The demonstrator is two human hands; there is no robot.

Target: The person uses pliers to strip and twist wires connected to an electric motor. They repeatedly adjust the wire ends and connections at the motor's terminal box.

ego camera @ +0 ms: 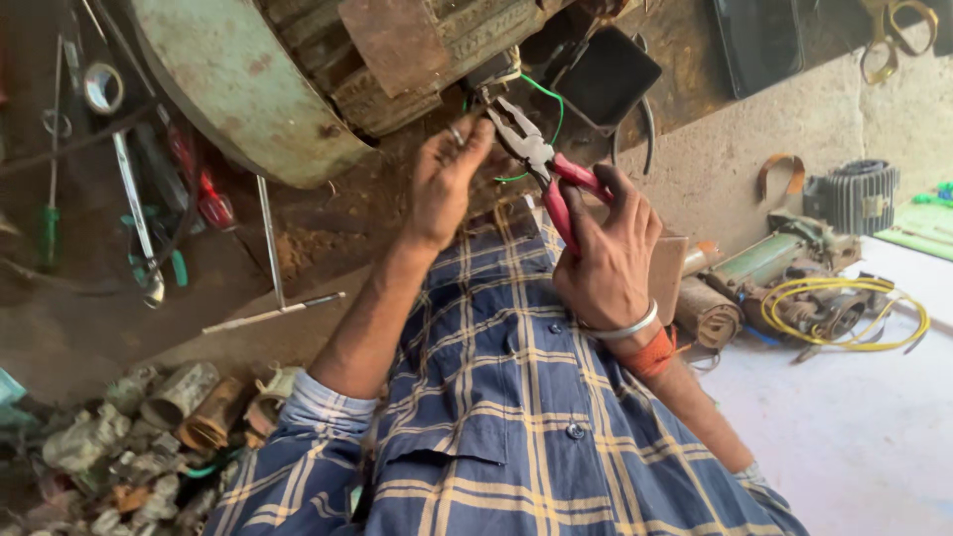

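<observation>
While my right hand (608, 260) wraps tight around the red-handled steel pliers (541, 164), their nose bites toward the green wire (552, 104) at twelve o'clock, beside the pale green ribbed electric motor casing (238, 89). At ten o'clock from the pliers, my left hand (444, 179) pinches something small between its fingertips; what it is, I cannot tell.

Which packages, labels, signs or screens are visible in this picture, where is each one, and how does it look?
No package, sign or screen is visible.
Plate: a rusty brown rectangular metal plate on the ribbed body of the green motor, top centre; possibly a label plate, nothing clear on it.
Black box: an open dark square box beside the motor, above the red-handled pliers in the right hand; no label shows on it.
</observation>
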